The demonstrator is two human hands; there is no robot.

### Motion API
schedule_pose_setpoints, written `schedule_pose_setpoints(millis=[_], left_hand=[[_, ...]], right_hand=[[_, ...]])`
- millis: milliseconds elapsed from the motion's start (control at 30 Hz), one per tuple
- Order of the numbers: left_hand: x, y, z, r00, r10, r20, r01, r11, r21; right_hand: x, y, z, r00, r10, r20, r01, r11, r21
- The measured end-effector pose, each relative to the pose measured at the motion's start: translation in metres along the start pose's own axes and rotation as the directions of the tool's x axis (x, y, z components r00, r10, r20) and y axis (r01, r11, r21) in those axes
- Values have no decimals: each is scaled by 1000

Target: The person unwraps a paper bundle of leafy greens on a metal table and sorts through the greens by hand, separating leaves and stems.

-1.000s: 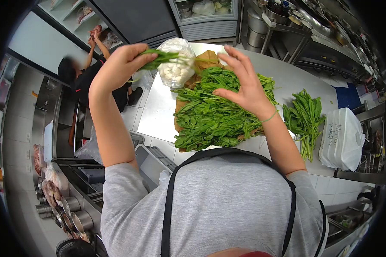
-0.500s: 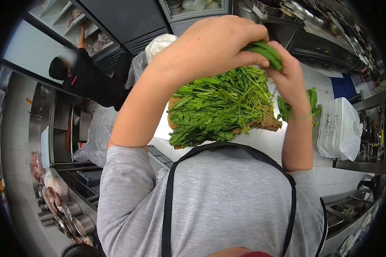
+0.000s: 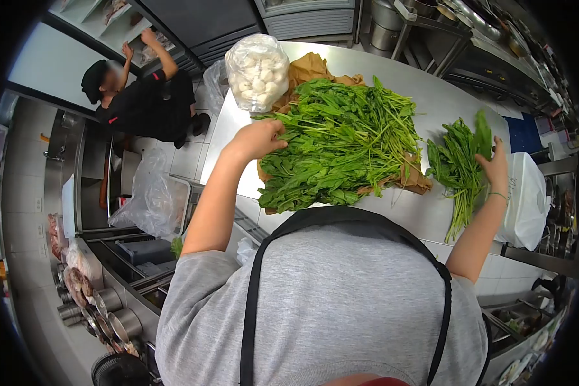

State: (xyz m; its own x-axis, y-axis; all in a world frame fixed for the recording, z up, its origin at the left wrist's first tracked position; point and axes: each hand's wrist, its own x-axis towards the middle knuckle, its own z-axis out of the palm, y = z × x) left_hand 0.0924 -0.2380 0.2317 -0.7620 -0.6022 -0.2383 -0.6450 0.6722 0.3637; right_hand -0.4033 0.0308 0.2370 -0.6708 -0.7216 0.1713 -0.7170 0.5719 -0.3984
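Note:
A wide heap of leafy greens with long stalks (image 3: 341,141) lies on brown paper (image 3: 312,66) over a steel table. My left hand (image 3: 260,138) is at the heap's left edge, fingers loosely bent and apart by the leaves; whether they touch is unclear. Right of the heap sits a smaller bunch of greens (image 3: 458,157). Over its right side is my right hand (image 3: 493,168), thumb and fingers spread. A motion-blurred leafy sprig (image 3: 482,130) stands beside those fingers, apparently loose from them.
A clear plastic bag of white mushroom-like pieces (image 3: 258,76) stands behind the heap. Stacked white foam boxes (image 3: 524,199) are at the right table end. A person in black (image 3: 151,106) reaches into shelves at upper left. A bin (image 3: 151,254) and plastic bag (image 3: 149,199) are lower left.
My hands, together above the heap around a green bundle, have parted: left to the heap's left edge, right to the small bunch. A green leaf now shows by the bin. The person's arms moved.

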Motion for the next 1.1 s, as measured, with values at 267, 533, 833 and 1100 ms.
schedule_pose_setpoints(millis=[267,533,833,1100], left_hand=[[-3,29,37,979,167,-113,-186,965,-185],[-30,20,41,968,2,-252,-78,953,-293],[-40,28,46,946,-32,-322,-83,938,-338],[-21,40,70,957,152,-248,-187,974,-125]], right_hand=[[-56,-185,41,742,-540,397,216,754,620],[-60,-200,70,661,-577,479,462,817,346],[-59,-230,137,679,-507,532,178,816,550],[-66,-242,142,694,-682,233,381,622,684]])
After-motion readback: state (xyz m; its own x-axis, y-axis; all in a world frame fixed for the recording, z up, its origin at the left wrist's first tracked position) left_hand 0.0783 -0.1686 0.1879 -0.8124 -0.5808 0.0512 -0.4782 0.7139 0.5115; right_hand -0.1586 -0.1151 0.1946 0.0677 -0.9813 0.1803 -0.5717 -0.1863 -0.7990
